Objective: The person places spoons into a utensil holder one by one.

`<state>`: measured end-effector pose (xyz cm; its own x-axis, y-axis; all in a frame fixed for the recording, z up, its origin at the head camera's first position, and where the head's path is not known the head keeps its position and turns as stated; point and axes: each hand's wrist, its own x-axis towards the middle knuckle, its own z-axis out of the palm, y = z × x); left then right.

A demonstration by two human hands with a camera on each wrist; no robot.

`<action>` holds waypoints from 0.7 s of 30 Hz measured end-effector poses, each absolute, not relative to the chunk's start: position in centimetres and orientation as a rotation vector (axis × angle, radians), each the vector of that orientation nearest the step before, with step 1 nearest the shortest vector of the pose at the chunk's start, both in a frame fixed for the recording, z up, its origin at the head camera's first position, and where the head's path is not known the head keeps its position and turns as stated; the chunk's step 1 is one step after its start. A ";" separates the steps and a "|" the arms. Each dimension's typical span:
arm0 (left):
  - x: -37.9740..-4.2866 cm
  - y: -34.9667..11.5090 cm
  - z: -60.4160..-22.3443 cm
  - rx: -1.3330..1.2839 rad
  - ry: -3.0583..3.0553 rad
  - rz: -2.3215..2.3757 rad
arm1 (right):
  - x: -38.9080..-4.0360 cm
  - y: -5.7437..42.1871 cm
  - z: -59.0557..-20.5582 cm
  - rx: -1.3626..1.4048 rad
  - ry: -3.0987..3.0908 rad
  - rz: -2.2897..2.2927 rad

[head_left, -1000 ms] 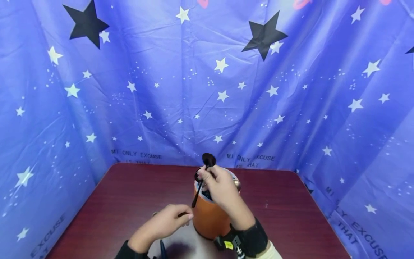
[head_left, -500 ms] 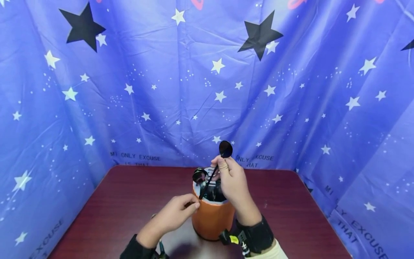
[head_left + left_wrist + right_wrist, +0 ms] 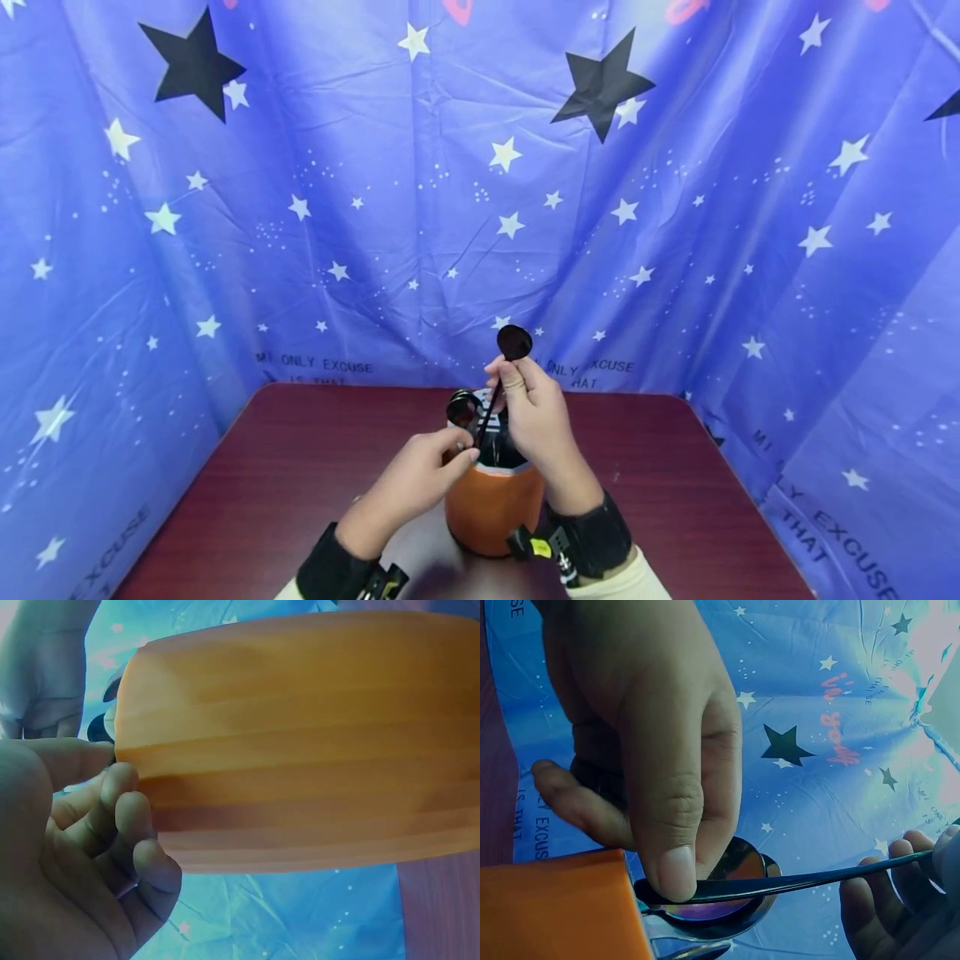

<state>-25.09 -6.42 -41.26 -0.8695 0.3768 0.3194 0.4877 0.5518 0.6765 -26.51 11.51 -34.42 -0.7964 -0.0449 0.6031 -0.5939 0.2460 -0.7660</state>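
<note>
Head view | right hand (image 3: pixel 536 417) pinches black spoon (image 3: pixel 501 371) | left hand (image 3: pixel 420 479) curled, empty | backdrop (image 3: pixel 315 364) reads "ONLY EXCUSE"

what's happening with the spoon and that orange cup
A person's right hand pinches a long black spoon near its bowl, holding it tilted above an orange cylindrical holder that stands on the dark red table. The left hand grips the spoon's handle end at the holder's rim. Other dark utensils stick out of the holder.
</note>
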 end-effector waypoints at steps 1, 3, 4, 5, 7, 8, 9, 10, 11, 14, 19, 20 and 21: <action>-25.1 -6.5 -41.3 -0.734 -2.653 -1.210 | -26.5 11.5 -34.5 0.556 -2.084 1.568; -25.1 -6.7 -41.4 -0.717 -2.662 -1.204 | -26.4 11.6 -34.5 0.495 -2.116 1.532; -25.0 -6.8 -41.5 -0.711 -2.662 -1.212 | -26.3 11.7 -34.5 0.467 -2.121 1.521; -24.9 -7.0 -41.6 -0.705 -2.663 -1.228 | -26.2 11.7 -34.5 0.443 -2.123 1.506; -24.8 -7.4 -41.8 -0.709 -2.639 -1.262 | -26.0 11.8 -34.5 0.443 -2.111 1.483; -24.7 -7.7 -41.9 -0.712 -2.624 -1.281 | -26.0 11.8 -34.5 0.469 -2.105 1.470; -24.7 -8.0 -42.0 -0.713 -2.614 -1.308 | -25.8 11.7 -34.5 0.506 -2.111 1.467; -24.6 -8.3 -42.1 -0.718 -2.604 -1.325 | -25.6 11.5 -34.6 0.559 -2.125 1.470; -24.5 -8.7 -42.3 -0.725 -2.602 -1.334 | -25.5 11.4 -34.8 0.613 -2.156 1.451; -24.3 -9.9 -42.9 -0.784 -2.648 -1.315 | -25.0 10.4 -35.4 0.836 -2.285 1.391; -23.6 -12.3 -45.2 -1.013 -2.812 -1.199 | -24.4 8.4 -37.5 1.207 -2.494 1.129; -23.3 -12.8 -45.8 -1.054 -2.844 -1.194 | -24.3 8.0 -38.0 1.267 -2.519 1.062; -23.0 -13.3 -46.5 -1.086 -2.871 -1.175 | -24.2 7.6 -38.6 1.322 -2.542 1.001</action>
